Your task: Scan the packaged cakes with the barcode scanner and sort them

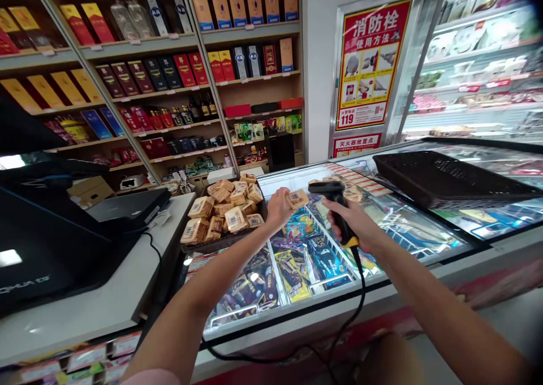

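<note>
My left hand (278, 208) grips a small wrapped packet (297, 199) with tan and brown print, its barcode side showing. In my right hand (354, 222) is a black and yellow barcode scanner (339, 204), held by the handle. The scanner head faces left toward the packet, with a gap between them. Its cable (358, 300) hangs down in front of the freezer. Left of my left hand, a dark woven basket (203, 246) holds a heap of similar packets (236, 219).
Below my hands is a glass-topped freezer (267, 311) with bagged goods in wire baskets. An upturned black basket (449, 176) lies on it at right. A white counter (85, 306) with a dark checkout machine (55, 238) stands left. Shelves (169, 40) of boxes line the back.
</note>
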Tool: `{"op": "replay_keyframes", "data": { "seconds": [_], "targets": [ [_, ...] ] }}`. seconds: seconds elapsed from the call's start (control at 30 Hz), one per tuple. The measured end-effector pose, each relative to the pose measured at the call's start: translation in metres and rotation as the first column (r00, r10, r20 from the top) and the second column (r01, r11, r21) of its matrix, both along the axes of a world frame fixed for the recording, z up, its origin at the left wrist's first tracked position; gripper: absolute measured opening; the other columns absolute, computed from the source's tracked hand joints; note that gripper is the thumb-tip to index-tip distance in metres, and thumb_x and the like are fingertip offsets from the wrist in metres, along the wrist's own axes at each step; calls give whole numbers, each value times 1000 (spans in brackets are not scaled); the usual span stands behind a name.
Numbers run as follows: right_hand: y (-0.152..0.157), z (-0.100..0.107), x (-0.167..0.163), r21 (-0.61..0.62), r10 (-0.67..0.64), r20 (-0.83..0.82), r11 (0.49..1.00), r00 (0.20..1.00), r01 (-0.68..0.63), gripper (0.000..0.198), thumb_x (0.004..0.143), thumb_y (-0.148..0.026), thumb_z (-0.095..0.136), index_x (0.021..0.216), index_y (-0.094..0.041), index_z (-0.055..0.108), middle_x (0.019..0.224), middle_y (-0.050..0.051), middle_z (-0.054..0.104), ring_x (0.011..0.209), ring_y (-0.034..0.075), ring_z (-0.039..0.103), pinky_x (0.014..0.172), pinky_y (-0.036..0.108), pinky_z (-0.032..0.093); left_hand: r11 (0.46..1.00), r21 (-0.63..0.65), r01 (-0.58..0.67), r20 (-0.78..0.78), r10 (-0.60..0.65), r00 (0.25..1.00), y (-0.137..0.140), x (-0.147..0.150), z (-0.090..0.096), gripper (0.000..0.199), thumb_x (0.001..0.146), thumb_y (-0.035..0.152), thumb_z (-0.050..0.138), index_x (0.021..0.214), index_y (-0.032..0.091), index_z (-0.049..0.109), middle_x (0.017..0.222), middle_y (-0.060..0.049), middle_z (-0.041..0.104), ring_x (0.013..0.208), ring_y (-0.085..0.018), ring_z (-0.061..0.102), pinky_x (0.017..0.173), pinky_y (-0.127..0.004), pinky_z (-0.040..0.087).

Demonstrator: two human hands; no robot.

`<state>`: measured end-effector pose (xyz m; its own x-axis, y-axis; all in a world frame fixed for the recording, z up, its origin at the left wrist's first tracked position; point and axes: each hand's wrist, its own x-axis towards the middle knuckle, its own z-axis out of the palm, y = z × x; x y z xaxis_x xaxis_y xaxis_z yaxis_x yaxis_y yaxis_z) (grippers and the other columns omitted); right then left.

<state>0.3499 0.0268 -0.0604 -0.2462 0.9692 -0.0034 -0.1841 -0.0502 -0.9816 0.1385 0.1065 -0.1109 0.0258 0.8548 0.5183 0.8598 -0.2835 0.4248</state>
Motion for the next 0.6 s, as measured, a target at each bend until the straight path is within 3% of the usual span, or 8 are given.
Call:
{"op": "replay_keyframes", "data": {
  "seconds": [0.13,0.4,0.5,0.6],
  "targets": [
    [-4,6,-45,-20,117,18,993,993,-117,38,78,-51,73,72,-22,48,53,-7,51,34,8,44,29,20,37,997,57,-60,-31,62,998,-23,-45,18,55,65,13,80,109,23,48,113,-6,62,108,-27,59,91,-39,47],
    [-16,3,-100,-7,252,33,968,967,-252,41,79,-54,72,72,-23,46,51,-8,50,32,7,41,29,19,36,993,70,-95,-24,97,995,-50,-92,26,58,64,13,80,111,24,48,118,-6,61,113,-26,58,95,-38,46],
    [-13,0,-107,-27,260,31,966,965,-259,42,79,-55,72,72,-23,45,50,-8,49,33,7,41,30,19,36,990,48,-136,24,135,991,-51,-109,43,57,64,15,81,110,24,48,117,-5,62,110,-24,60,94,-36,46],
    [-8,-3,-111,-32,248,12,968,969,-247,42,78,-55,73,74,-24,46,53,-9,49,34,7,42,31,20,37,959,-8,-282,122,280,952,-44,-143,70,59,63,21,83,112,24,50,117,-4,64,108,-24,61,92,-35,46]
  ]
}}
